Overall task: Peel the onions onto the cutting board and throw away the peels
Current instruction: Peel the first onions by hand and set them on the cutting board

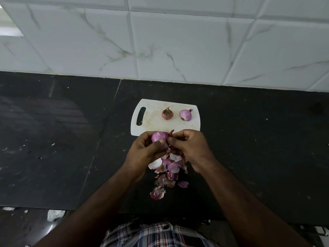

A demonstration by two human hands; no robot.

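My left hand (145,148) grips a purple onion (158,136) just in front of the white cutting board (151,124). My right hand (191,146) pinches a strip of its dry skin at the onion's right side. On the board lie an onion in brown skin (167,114) and a peeled purple onion (185,114) to its right. A pile of peels (168,172) lies on the black counter below my hands, partly hidden by them.
The black stone counter (62,139) runs left and right, with small scraps scattered on it. A white marble-tiled wall (169,41) rises right behind the board. The counter's front edge is close to my checked shirt (156,234).
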